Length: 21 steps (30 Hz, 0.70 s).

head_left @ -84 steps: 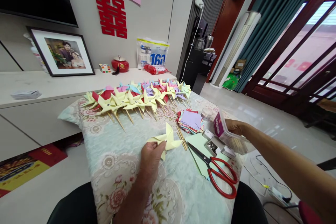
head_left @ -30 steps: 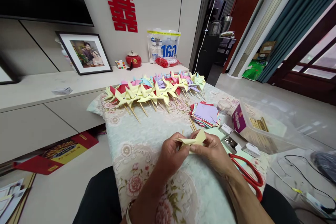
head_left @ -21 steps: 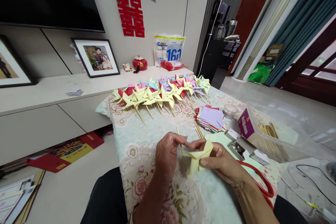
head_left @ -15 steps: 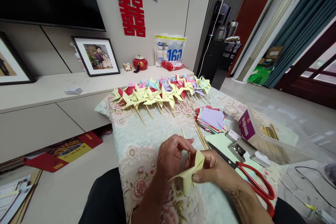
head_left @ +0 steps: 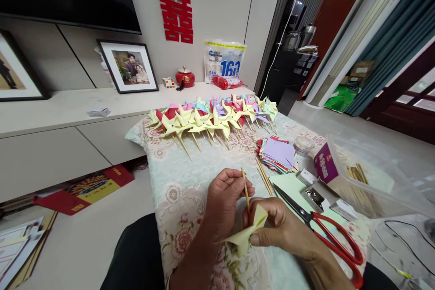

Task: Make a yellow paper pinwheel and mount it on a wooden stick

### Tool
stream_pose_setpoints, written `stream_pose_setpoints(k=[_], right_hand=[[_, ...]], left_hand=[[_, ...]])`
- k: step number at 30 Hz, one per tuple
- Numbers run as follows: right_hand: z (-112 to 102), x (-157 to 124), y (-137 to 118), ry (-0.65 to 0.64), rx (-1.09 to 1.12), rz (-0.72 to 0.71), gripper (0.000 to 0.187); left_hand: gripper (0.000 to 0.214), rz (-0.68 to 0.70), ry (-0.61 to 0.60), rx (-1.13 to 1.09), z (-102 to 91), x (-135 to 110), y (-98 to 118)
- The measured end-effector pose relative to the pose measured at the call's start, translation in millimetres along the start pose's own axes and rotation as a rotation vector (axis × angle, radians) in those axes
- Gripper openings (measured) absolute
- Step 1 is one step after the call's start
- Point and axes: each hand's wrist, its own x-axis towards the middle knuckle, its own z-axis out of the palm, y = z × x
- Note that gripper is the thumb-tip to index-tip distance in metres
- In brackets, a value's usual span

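L hand (head_left: 224,197) pinches a bamboo stick (head_left: 245,188) upright, tip behind the yellow pinwheel (head_left: 245,234). R hand (head_left: 280,229) clamps the paper by thumb and fingers, I judge to steady the hub against the stick. Both near centre, over the worktop (head_left: 190,176). Finished pinwheels (head_left: 210,115) lie far; paper stack (head_left: 278,154) and scissors (head_left: 326,231) right, within reach.

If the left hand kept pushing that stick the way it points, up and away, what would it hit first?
Probably the row of finished paper pinwheels across the flowered cloth. The left hand aims its wooden stick that way over bare cloth, though depth is hard to judge.
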Motion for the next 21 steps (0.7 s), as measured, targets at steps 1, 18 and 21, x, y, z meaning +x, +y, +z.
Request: stream_pose_setpoints(k=[1, 18, 21], right_hand=[[-0.1, 0.2, -1.0, -0.005, -0.024, -0.009, 0.021], [-5.7, -0.1, -29.7, 0.442, -0.656, -0.744, 0.008], [-3.1, 1.9, -32.3, 0.53, -0.778, -0.808, 0.01]], left_hand=[[0.019, -0.013, -0.001, -0.01, 0.8, -0.5, 1.0], [0.022, -0.013, -0.034, 0.133, -2.3, 0.1, -12.0], [0.021, -0.022, -0.055, 0.128, -3.7, -1.2, -11.2]])
